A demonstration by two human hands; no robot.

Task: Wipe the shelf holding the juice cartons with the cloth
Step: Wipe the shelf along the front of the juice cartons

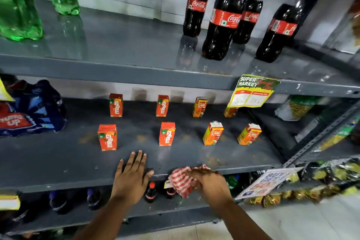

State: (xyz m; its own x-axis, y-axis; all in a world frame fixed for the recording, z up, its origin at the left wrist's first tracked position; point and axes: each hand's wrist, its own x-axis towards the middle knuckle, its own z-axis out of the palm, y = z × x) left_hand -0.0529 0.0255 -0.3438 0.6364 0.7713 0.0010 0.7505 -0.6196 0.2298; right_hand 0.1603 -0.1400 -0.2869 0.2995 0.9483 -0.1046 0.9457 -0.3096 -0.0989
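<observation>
left hand point(131, 176) lies flat, fingers spread, palm down on the front edge of the grey metal shelf point(58, 163), gripping nothing. right hand point(211, 185) is closed around a bunched red-and-white checked cloth point(182, 180), held at the shelf's front lip just beside the left hand. behind them, small orange juice cartons point(167, 134) stand upright in two rows, well apart from each other. dark cola bottles with red labels point(224, 19) sit on the shelf above.

Two bare forearms, no sleeves, left hand point(131, 176), right hand point(211, 186)
</observation>
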